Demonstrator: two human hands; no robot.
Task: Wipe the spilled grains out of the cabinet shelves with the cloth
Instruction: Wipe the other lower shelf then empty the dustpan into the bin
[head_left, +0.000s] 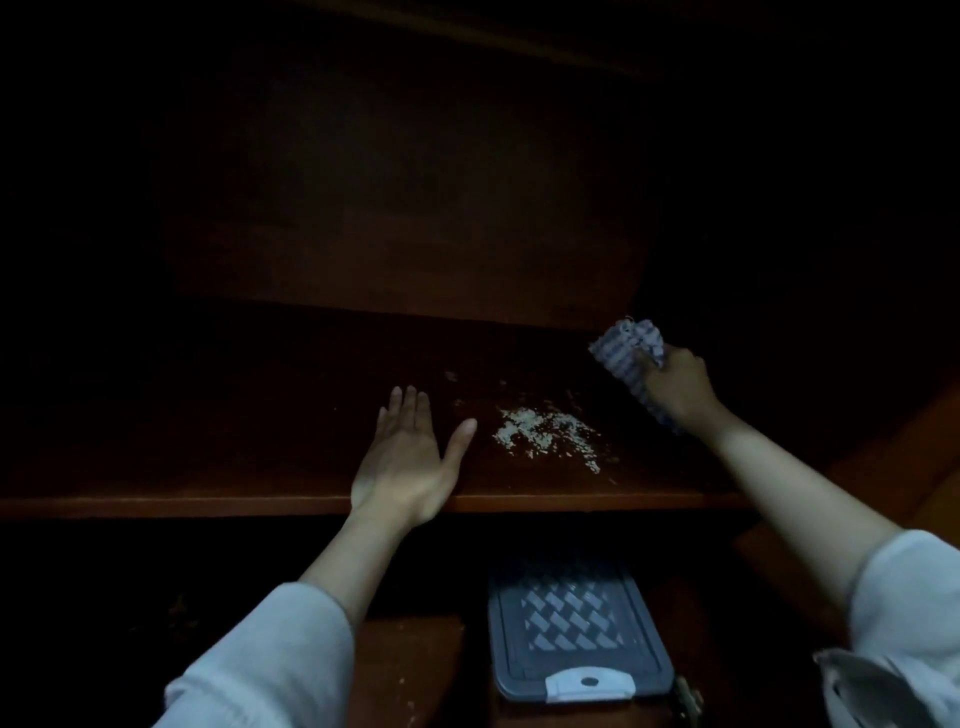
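Grey lidded container (576, 629) below.

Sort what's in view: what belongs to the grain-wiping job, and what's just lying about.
Belongs to the job:
cloth, bunched in the right hand
spilled grains
shelf they lie on
left hand, open beside the grains

Lying about:
grey lidded container below the shelf
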